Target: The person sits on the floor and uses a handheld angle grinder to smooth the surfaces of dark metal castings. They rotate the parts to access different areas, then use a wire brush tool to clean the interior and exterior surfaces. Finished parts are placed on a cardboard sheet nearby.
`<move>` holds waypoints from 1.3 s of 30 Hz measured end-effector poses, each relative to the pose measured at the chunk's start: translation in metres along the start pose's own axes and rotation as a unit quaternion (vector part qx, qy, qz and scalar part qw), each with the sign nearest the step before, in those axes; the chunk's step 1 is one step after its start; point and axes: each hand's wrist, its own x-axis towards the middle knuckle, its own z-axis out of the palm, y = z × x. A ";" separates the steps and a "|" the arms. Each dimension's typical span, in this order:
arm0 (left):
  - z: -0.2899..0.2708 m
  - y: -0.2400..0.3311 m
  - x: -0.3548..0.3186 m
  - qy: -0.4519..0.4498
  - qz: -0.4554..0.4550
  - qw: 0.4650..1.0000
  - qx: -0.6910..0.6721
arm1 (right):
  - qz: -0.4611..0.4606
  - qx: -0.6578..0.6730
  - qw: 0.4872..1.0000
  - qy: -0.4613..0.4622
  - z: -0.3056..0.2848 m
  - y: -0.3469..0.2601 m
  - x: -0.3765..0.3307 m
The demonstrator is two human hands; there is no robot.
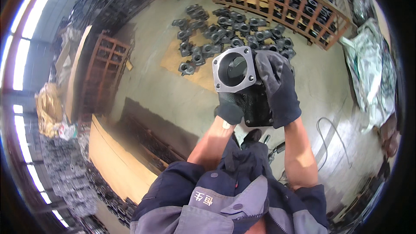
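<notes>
Both gloved hands hold up a black cast-metal housing (257,104) in front of my body. Its bare, shiny square flange (216,74) faces up, with a big round bore and a bolt hole in each corner. My right hand (278,84), in a dark grey glove, is wrapped around the housing's right side. From below and the left, my left hand (230,109) grips it; most of its fingers are hidden behind the casting. On the floor beyond, several similar dark castings (215,47) lie spread over brown sheets (171,58).
A rusty-brown slatted metal crate (299,11) with more castings stands at the far side. Another crate (106,63) is to the left, near a tan board (115,154). Stacked grey castings (65,169) line the left edge. Pale plastic sheeting (368,73) and a loose cable (336,130) are at right.
</notes>
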 end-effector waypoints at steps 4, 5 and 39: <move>-0.031 0.071 0.014 0.088 0.116 0.978 0.148 | -0.034 0.026 0.997 -0.064 0.053 0.017 0.005; -0.040 0.094 0.016 0.100 0.152 0.953 0.243 | -0.051 0.043 0.996 -0.064 0.067 0.025 -0.002; -0.166 0.428 0.025 0.278 0.236 0.345 0.865 | 0.046 0.279 0.747 -0.601 0.569 -0.036 0.047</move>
